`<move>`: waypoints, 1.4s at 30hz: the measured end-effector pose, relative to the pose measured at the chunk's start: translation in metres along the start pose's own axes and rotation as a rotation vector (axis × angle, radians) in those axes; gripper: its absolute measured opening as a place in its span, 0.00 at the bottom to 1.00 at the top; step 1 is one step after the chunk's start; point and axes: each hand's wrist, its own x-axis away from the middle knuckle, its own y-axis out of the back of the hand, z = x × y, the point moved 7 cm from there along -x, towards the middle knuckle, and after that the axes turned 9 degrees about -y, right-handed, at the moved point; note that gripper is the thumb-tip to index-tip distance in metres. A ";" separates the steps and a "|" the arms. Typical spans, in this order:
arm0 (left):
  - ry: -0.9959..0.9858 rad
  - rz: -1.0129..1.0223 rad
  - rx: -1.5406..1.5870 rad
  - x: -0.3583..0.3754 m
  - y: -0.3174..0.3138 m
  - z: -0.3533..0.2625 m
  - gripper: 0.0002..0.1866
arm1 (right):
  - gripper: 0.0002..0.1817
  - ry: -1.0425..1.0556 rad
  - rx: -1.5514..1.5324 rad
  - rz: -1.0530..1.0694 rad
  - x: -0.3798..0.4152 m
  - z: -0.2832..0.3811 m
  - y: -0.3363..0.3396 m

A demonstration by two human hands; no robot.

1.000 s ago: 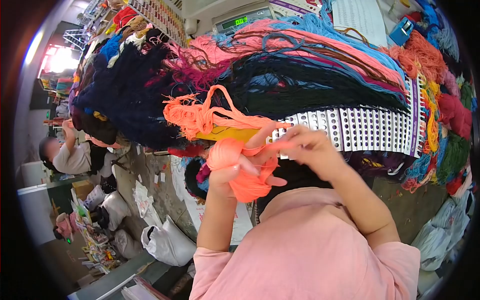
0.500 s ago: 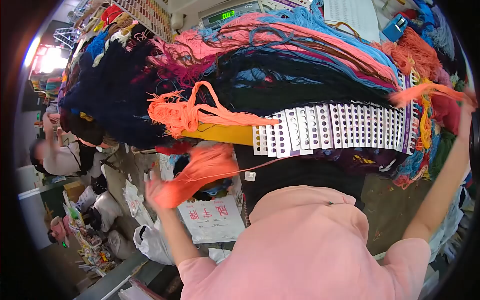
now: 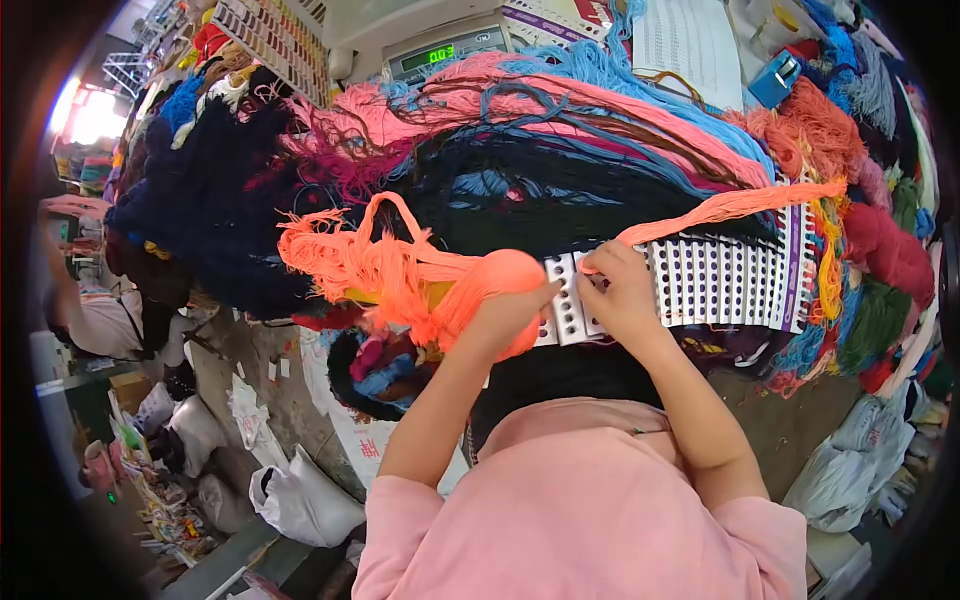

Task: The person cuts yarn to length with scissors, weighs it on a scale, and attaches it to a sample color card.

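My left hand (image 3: pixel 512 315) is closed on a bright orange skein of thread (image 3: pixel 455 305), which bulges over the fingers and trails down beside the wrist. Just to its right, my right hand (image 3: pixel 622 298) is closed at the punched white thread cards (image 3: pixel 705 285), with a bit of orange at its fingertips. From behind that hand a long orange strand of thread (image 3: pixel 735 205) stretches right across the cards. Loose orange thread (image 3: pixel 345 255) lies heaped to the left. The fingertips partly cover the nearest cards and their holes.
Dark thread (image 3: pixel 220 200) piles up at left; pink thread (image 3: pixel 610 95) and blue lie behind. A scale (image 3: pixel 445 55) with a green display stands at the back, near a printed sheet (image 3: pixel 685 50). Another person (image 3: pixel 105 320) is at far left, above white sacks (image 3: pixel 310 495).
Both hands have come inward from wide apart and now meet at the cards. The orange skein has moved in with my left hand; the strand now lies across the cards.
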 end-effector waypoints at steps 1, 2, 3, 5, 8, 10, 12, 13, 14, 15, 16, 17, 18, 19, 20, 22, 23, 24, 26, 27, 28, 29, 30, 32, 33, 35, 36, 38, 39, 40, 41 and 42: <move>-0.010 0.030 -0.014 0.005 0.005 0.003 0.10 | 0.07 0.024 0.026 0.012 0.002 0.000 -0.001; -0.020 0.058 -0.031 0.010 0.007 0.006 0.10 | 0.09 0.048 0.051 0.023 0.004 0.001 -0.002; -0.069 0.030 0.019 0.015 0.010 0.004 0.08 | 0.11 0.074 0.073 0.035 0.006 0.002 -0.004; -0.173 0.005 0.164 0.014 0.010 -0.001 0.07 | 0.17 0.075 0.253 0.135 0.013 0.023 -0.015; -0.138 -0.010 0.263 0.014 0.009 -0.005 0.07 | 0.27 0.093 0.353 0.227 0.026 0.030 -0.025; -0.061 -0.014 0.335 0.011 0.003 -0.003 0.06 | 0.26 0.083 0.277 0.246 0.025 0.033 -0.018; 0.013 -0.026 0.449 0.008 -0.004 0.005 0.06 | 0.22 0.035 0.147 0.224 0.022 0.028 -0.013; -0.032 0.005 0.413 0.005 -0.005 0.007 0.07 | 0.21 0.005 0.078 0.230 0.020 0.022 -0.013; -0.078 0.037 0.377 0.000 -0.005 0.011 0.08 | 0.20 -0.024 0.010 0.234 0.017 0.017 -0.013; -0.125 0.069 0.342 -0.002 -0.006 0.011 0.08 | 0.17 -0.074 -0.055 0.252 0.012 0.012 -0.014; -0.104 0.082 0.430 0.001 -0.005 0.008 0.08 | 0.17 -0.111 -0.113 0.255 0.008 0.011 -0.012; -0.083 0.095 0.519 0.007 -0.001 0.003 0.08 | 0.17 -0.147 -0.170 0.259 0.005 0.011 -0.008; -0.063 0.108 0.607 0.011 0.004 0.000 0.07 | 0.16 -0.182 -0.228 0.262 0.003 0.010 -0.005; -0.089 0.153 0.669 0.010 0.010 -0.001 0.07 | 0.16 -0.129 -0.185 0.210 0.001 0.011 0.000; -0.112 0.198 0.729 0.009 0.019 -0.001 0.07 | 0.16 -0.114 -0.187 0.204 0.000 0.010 0.000; -0.092 0.178 0.682 0.010 0.021 -0.003 0.08 | 0.16 -0.083 -0.194 0.198 0.001 0.009 -0.005; -0.055 0.116 0.576 0.012 0.014 -0.009 0.10 | 0.15 -0.109 -0.179 0.210 0.002 0.008 -0.009; -0.019 0.056 0.471 0.013 0.013 -0.011 0.11 | 0.16 -0.112 -0.177 0.215 0.003 0.009 -0.010; -0.085 0.093 0.602 0.011 0.015 -0.010 0.13 | 0.17 -0.120 -0.168 0.221 0.003 0.008 -0.011; -0.115 0.116 0.666 0.011 0.016 -0.011 0.14 | 0.16 -0.106 -0.136 0.202 0.004 0.008 -0.011; -0.130 0.245 0.762 0.017 0.014 -0.015 0.14 | 0.16 -0.093 -0.104 0.182 0.004 0.008 -0.012; -0.145 0.373 0.855 0.025 0.015 -0.023 0.15 | 0.16 -0.079 -0.073 0.162 0.004 0.007 -0.012; -0.156 0.500 0.947 0.035 0.013 -0.031 0.15 | 0.15 -0.102 -0.079 0.153 0.005 0.004 -0.013; -0.216 0.483 0.967 0.044 0.013 -0.042 0.16 | 0.13 -0.138 -0.096 0.144 0.006 -0.001 -0.018; -0.197 0.462 0.963 0.042 0.013 -0.040 0.15 | 0.10 -0.091 -0.099 0.111 0.006 -0.002 -0.020; -0.153 0.335 0.732 0.028 0.005 -0.030 0.13 | 0.09 -0.258 -0.241 0.243 0.008 -0.015 -0.025; -0.120 0.280 0.618 0.022 0.002 -0.025 0.12 | 0.09 -0.342 -0.308 0.308 0.009 -0.020 -0.028; -0.102 0.129 0.167 0.010 -0.007 -0.021 0.12 | 0.07 -0.314 -0.476 0.232 0.005 -0.021 -0.022; -0.024 0.119 0.154 0.010 -0.011 -0.019 0.13 | 0.07 -0.368 -0.603 0.222 0.005 -0.028 -0.025; -0.083 0.144 0.286 0.009 -0.014 -0.026 0.13 | 0.07 -0.423 -0.731 0.207 0.004 -0.030 -0.026; -0.141 0.171 0.416 0.009 -0.014 -0.033 0.13 | 0.07 -0.389 -0.844 0.106 0.001 -0.024 -0.020; -0.195 0.197 0.546 0.009 -0.013 -0.040 0.14 | 0.07 -0.419 -0.893 0.186 0.000 -0.023 -0.020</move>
